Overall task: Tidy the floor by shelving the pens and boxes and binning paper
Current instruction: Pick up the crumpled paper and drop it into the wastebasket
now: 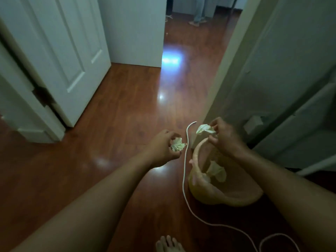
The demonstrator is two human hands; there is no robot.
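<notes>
My left hand [163, 146] is closed around a crumpled ball of paper [177, 144] above the wooden floor, just left of the bin. My right hand [224, 137] pinches a second crumpled paper [204, 129] over the far rim of a round pinkish bin [195, 155] that stands on the floor by the door frame. Another crumpled paper [217, 170] lies inside the bin. No pens or boxes show in this view.
A white cable [184, 171] snakes over the floor between my hands and loops near my bare foot [169, 244]. White doors [60, 57] stand at left, a door frame [223, 82] at right. Another person's legs [199, 11] are far down the hallway.
</notes>
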